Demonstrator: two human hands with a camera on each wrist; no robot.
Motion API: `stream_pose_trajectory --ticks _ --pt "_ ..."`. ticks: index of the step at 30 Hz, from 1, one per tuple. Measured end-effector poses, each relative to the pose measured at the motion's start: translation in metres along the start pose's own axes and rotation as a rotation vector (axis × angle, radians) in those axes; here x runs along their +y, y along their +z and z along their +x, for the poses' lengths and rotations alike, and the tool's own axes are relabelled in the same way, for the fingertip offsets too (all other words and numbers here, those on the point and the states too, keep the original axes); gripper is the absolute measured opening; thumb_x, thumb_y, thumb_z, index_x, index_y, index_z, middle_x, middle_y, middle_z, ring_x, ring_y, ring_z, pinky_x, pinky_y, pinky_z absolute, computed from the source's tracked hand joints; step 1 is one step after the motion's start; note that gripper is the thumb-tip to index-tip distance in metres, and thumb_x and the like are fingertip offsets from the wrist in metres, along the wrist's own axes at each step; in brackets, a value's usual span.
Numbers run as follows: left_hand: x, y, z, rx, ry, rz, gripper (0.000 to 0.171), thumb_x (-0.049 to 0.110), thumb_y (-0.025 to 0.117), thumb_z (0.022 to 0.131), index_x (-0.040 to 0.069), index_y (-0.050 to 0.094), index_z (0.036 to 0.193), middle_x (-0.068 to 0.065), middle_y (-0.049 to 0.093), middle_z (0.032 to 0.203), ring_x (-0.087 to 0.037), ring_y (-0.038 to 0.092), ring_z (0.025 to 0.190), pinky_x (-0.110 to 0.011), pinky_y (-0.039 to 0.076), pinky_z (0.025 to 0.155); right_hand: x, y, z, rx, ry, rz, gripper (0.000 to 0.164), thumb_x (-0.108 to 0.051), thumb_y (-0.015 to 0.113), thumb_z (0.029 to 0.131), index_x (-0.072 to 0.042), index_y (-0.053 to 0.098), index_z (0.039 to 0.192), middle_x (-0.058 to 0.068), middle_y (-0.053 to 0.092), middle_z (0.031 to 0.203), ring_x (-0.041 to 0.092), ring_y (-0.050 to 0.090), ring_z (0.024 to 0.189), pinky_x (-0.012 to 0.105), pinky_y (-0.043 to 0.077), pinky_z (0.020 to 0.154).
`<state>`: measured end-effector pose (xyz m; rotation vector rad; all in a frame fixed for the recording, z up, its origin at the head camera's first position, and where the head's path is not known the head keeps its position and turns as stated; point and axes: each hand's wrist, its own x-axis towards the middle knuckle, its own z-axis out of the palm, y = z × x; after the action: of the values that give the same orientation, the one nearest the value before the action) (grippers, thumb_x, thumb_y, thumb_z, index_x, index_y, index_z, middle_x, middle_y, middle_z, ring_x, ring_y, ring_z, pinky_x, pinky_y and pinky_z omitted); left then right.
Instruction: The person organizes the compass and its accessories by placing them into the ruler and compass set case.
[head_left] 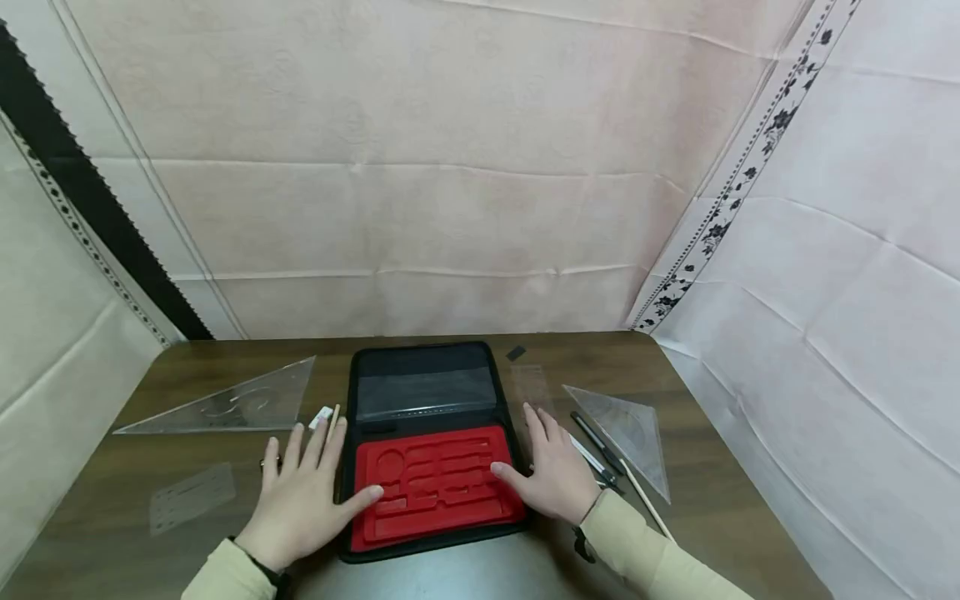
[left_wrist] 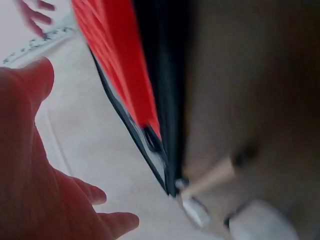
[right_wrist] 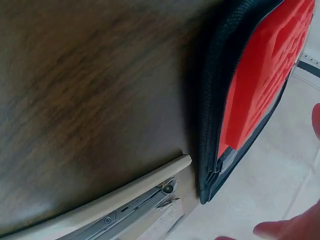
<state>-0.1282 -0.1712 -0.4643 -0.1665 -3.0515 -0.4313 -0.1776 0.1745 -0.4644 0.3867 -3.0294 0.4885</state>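
Note:
A black zippered case (head_left: 431, 354) lies unfolded on the table, with a clear pocket in its far half. The near half bears a red moulded tray (head_left: 435, 475) whose shaped recesses hold nothing. My left hand (head_left: 296, 500) hovers by the left side with fingers spread, its thumb overlapping the tray's edge in the head view. On the other side, my right hand (head_left: 555, 475) also has its fingers extended, thumb over the tray's right edge. Both wrist views show the fingers apart from the case, gripping nothing.
Left of the case lie a set square (head_left: 247, 404), a clear plastic template (head_left: 193, 497), a white eraser (head_left: 321, 417) and a thin wooden stick (head_left: 335, 412). Rightward are another set square (head_left: 633, 433), a clear ruler (head_left: 532, 383), a metal compass (right_wrist: 145, 210), a black pen (head_left: 592, 437) and a pale wooden rod (right_wrist: 100, 202).

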Motion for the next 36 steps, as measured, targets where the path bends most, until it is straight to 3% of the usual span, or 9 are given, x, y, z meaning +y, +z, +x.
stream_pose_trajectory --ticks 3,7,10,13,18,24,36 --pt "0.007 0.001 -0.007 -0.062 0.013 -0.068 0.11 0.08 0.054 0.076 0.007 0.024 0.153 -0.026 0.025 0.152 -0.052 0.018 0.135 -0.069 0.006 0.103 0.0 0.0 0.002 -0.018 0.012 0.089 0.102 -0.076 0.056 0.078 -0.011 0.028 0.151 0.017 0.047 0.133 0.028 0.056 0.105 0.044 0.051 0.083" --pt "0.016 0.003 -0.013 -0.168 -0.02 -0.248 0.106 0.072 0.064 0.075 0.01 0.026 0.153 -0.024 0.027 0.152 -0.05 0.029 0.132 -0.069 0.026 0.097 -0.002 -0.001 0.002 -0.073 0.051 0.187 0.1 -0.072 0.061 0.078 -0.01 0.028 0.15 0.016 0.051 0.126 0.021 0.06 0.089 0.042 0.053 0.075" --pt "0.019 0.007 -0.015 -0.244 -0.066 -0.37 0.102 0.064 0.069 0.077 0.009 0.025 0.152 -0.026 0.026 0.151 -0.051 0.03 0.132 -0.068 0.032 0.095 -0.002 0.001 0.0 -0.122 0.074 0.208 0.099 -0.068 0.064 0.078 -0.009 0.03 0.149 0.019 0.051 0.131 0.026 0.061 0.098 0.048 0.052 0.081" --pt "0.02 0.011 -0.016 -0.269 -0.085 -0.426 0.099 0.055 0.073 0.078 0.006 0.027 0.151 -0.028 0.028 0.15 -0.05 0.028 0.133 -0.067 0.032 0.096 -0.002 0.006 -0.003 -0.173 0.06 0.191 0.097 -0.064 0.068 0.077 -0.007 0.033 0.147 0.021 0.049 0.131 0.03 0.06 0.101 0.05 0.05 0.084" --pt "0.016 0.012 -0.015 -0.269 -0.091 -0.42 0.101 0.05 0.079 0.075 0.002 0.029 0.148 -0.029 0.03 0.148 -0.051 0.029 0.131 -0.066 0.034 0.095 -0.005 0.014 -0.005 -0.21 0.017 0.147 0.095 -0.057 0.073 0.077 -0.005 0.034 0.145 0.022 0.047 0.127 0.028 0.06 0.093 0.046 0.051 0.084" --pt "0.009 0.008 -0.008 -0.284 -0.125 -0.415 0.105 0.045 0.086 0.067 0.0 0.033 0.146 -0.03 0.028 0.149 -0.05 0.029 0.129 -0.063 0.035 0.094 -0.011 0.018 -0.005 -0.227 0.021 0.184 0.104 -0.057 0.077 0.073 -0.002 0.028 0.147 0.022 0.046 0.112 0.024 0.058 0.08 0.043 0.051 0.075" --pt "0.003 0.01 -0.004 -0.295 -0.198 -0.467 0.11 0.04 0.09 0.062 0.0 0.031 0.147 -0.026 0.038 0.143 -0.042 0.035 0.125 -0.061 0.037 0.092 -0.017 0.022 -0.007 -0.24 0.04 0.189 0.112 -0.059 0.078 0.071 0.0 0.022 0.148 0.023 0.045 0.107 0.022 0.056 0.075 0.041 0.05 0.069"
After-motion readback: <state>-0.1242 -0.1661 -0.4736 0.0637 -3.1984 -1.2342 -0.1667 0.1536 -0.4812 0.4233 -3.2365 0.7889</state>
